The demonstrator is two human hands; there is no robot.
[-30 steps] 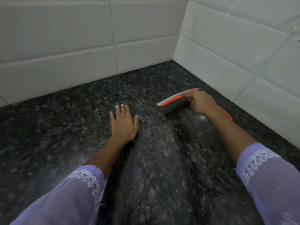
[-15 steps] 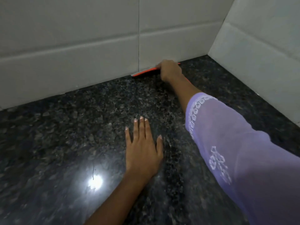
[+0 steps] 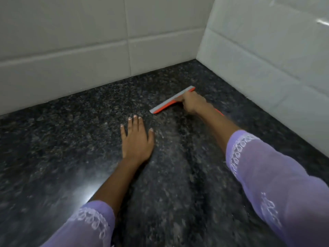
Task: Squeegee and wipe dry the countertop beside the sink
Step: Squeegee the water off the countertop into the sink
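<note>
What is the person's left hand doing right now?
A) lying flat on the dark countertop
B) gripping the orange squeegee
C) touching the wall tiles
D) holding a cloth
A: the left hand lies flat with straight fingers on the countertop, holding nothing, while the right hand grips the orange squeegee.

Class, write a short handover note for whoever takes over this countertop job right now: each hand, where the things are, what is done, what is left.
Right hand grips the orange squeegee, blade on the dark countertop near the tiled corner.
Left hand rests flat on the counter, fingers straight.
Done: cannot tell how much is squeegeed; the surface is blurred.
Left: finish squeegeeing, then wipe dry. No cloth is in view.
</note>
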